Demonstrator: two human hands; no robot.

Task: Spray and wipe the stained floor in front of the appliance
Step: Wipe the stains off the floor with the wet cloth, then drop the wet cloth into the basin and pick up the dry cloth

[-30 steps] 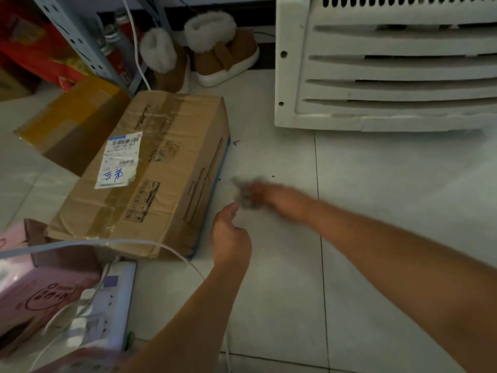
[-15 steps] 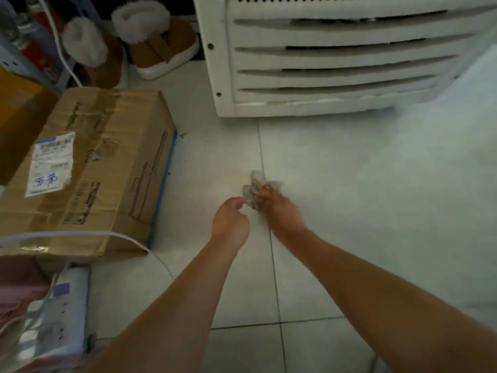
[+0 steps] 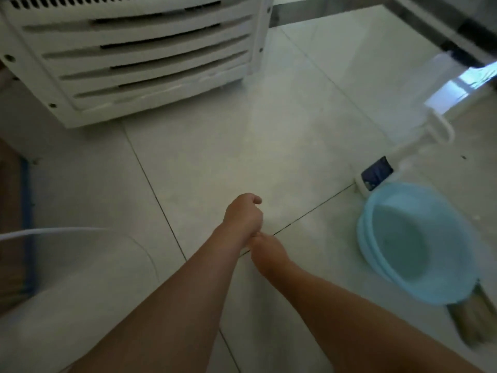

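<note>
While L hand (image 3: 243, 214) curls, nothing seen in grip, R hand (image 3: 267, 253) grip hidden; can't tell.

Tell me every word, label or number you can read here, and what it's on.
Nothing here can be read.
Dark blue label on the spray bottle: print too blurred to read.
White appliance: no lettering shows.
Blue basin: no markings show.
</note>
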